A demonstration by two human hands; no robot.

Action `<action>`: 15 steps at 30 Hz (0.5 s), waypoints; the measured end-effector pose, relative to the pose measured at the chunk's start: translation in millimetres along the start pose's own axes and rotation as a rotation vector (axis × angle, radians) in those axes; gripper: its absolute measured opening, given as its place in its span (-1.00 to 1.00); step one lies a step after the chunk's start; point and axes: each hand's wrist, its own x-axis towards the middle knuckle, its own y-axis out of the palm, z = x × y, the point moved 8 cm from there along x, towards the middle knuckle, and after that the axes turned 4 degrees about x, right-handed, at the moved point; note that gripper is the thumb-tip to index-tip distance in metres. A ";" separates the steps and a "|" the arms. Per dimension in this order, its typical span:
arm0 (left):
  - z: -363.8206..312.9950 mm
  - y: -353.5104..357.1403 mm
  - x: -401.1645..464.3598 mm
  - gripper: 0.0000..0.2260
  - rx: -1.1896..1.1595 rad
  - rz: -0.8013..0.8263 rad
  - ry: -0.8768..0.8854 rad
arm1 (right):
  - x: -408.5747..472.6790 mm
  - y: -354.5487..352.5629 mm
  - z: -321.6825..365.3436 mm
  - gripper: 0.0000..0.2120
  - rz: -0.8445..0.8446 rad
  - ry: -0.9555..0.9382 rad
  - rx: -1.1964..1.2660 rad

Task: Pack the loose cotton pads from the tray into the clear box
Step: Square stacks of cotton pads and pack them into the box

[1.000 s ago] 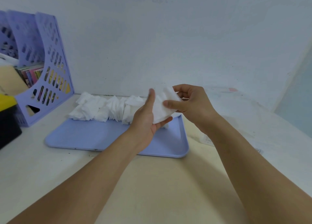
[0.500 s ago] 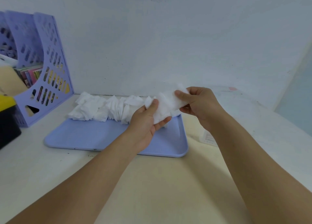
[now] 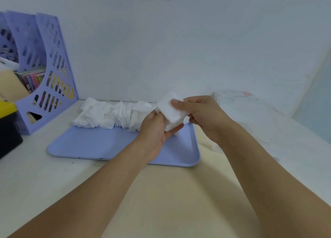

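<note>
A lilac tray [image 3: 100, 146] lies on the table with a row of loose white cotton pads [image 3: 107, 116] along its far edge. Over the tray's right end both hands hold a small stack of white cotton pads [image 3: 170, 110]. My left hand [image 3: 155, 130] grips the stack from below, fingers curled under it. My right hand [image 3: 202, 114] pinches the top pad, thumb on its face. A clear box [image 3: 250, 116], faint and see-through, stands to the right of the tray, behind my right hand.
A lilac perforated file holder [image 3: 44, 73] with books stands at the far left by the wall. A black and yellow object [image 3: 7, 126] sits at the left edge. The white wall runs close behind the tray.
My right hand has shifted right and its thumb now lies on the top pad. The stack has moved slightly right and flattened between both hands.
</note>
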 end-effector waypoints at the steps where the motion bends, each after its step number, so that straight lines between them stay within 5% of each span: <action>1: 0.2 0.8 -0.6 -0.74 -0.005 -0.001 -0.005 | -0.1 0.6 -1.0 -0.57 -0.002 -0.009 -0.013; 7: 1.9 0.5 -0.6 -0.72 -0.083 -0.015 -0.025 | 0.0 -0.1 -0.1 -0.56 -0.021 -0.040 -0.071; 10: 2.3 6.2 -0.8 -0.51 -0.161 0.039 -0.054 | 0.6 3.0 -2.2 -0.50 -0.021 -0.046 -0.108; 15: -1.3 3.1 -0.8 -0.71 -0.090 0.011 0.007 | 3.7 -1.7 -1.8 -0.69 -0.140 -0.090 -0.085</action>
